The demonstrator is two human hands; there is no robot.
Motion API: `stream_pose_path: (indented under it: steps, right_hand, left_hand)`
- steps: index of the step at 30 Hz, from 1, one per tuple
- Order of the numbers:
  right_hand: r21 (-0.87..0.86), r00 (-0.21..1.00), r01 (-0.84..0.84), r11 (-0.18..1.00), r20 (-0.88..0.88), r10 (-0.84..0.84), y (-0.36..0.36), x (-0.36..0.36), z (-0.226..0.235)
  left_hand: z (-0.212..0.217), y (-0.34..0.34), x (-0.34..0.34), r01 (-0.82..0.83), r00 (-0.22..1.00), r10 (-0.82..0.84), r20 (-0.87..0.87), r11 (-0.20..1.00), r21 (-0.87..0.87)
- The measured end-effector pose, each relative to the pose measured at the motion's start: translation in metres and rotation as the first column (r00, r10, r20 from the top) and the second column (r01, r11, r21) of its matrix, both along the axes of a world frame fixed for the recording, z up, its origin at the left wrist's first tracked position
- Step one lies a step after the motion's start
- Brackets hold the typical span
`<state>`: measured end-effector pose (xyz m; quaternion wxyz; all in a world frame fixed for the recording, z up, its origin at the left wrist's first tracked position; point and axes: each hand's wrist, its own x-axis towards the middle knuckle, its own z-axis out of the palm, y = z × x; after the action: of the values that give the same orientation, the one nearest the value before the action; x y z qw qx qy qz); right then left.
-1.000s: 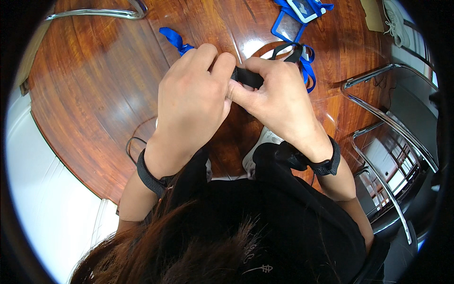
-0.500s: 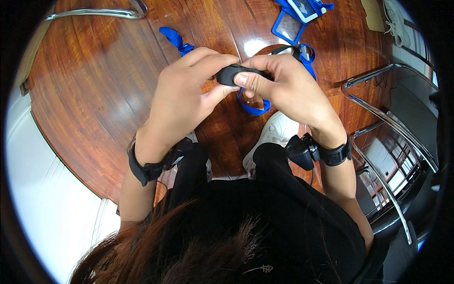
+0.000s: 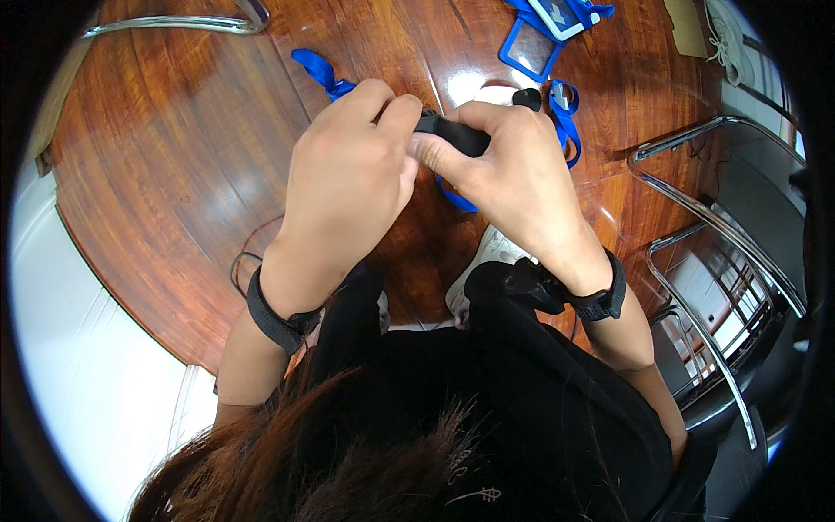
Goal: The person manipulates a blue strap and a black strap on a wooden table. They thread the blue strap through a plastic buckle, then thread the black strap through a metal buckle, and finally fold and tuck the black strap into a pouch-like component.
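Note:
Above the wooden floor, I hold a black strap (image 3: 463, 137) between both hands. My right hand (image 3: 528, 178) is closed on it, with the thumb along its near side and the fingers behind. At the strap's left end, my left hand (image 3: 344, 187) is closed, its fingertips mostly hidden behind the knuckles. A dark tip (image 3: 527, 98) shows just beyond my right hand; whether it belongs to the strap I cannot tell. A blue ribbon lanyard (image 3: 565, 122) lies past my right hand, and more blue ribbon (image 3: 317, 68) shows beyond my left.
Blue-edged badge holders (image 3: 531, 54) lie at the far right on the wooden floor (image 3: 174, 157). Chrome-framed chairs (image 3: 696, 204) stand along the right side. A curved metal leg (image 3: 191, 24) is at the far left. My white shoe (image 3: 487, 252) is below my hands.
My left hand has turned and its fingers have curled over the strap's left end. The right hand has shifted slightly left, with its wrist lower. More of the strap's left part is now covered.

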<state>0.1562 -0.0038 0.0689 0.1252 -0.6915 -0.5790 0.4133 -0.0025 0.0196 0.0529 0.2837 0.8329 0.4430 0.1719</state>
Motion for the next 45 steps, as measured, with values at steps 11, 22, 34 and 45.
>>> stream_pose_path:
  steps: [11, 22, 34, 45]
  right_hand:
    - [-0.05, 1.0, -0.03, 0.998, -0.008, 0.029, 0.0, -0.005, 0.0]
    - [-0.132, 0.916, -0.112, 0.985, -0.398, 0.051, 0.01, 0.025, 0.002]
    - [-0.067, 0.936, -0.162, 0.984, -0.325, 0.132, 0.008, 0.024, 0.005]
    - [0.004, 0.997, -0.052, 0.999, -0.052, 0.052, 0.001, 0.006, 0.0]
  left_hand:
    - [-0.003, -0.008, 0.01, -0.024, 1.0, 0.024, 0.0, 0.999, 0.027]
    - [-0.004, 0.003, -0.008, 0.057, 0.936, 0.068, 0.347, 0.94, -0.337]
    - [-0.006, -0.003, -0.007, -0.001, 0.965, 0.067, 0.253, 0.968, -0.252]
    - [0.007, -0.008, 0.001, -0.008, 1.0, 0.007, -0.025, 0.997, -0.072]
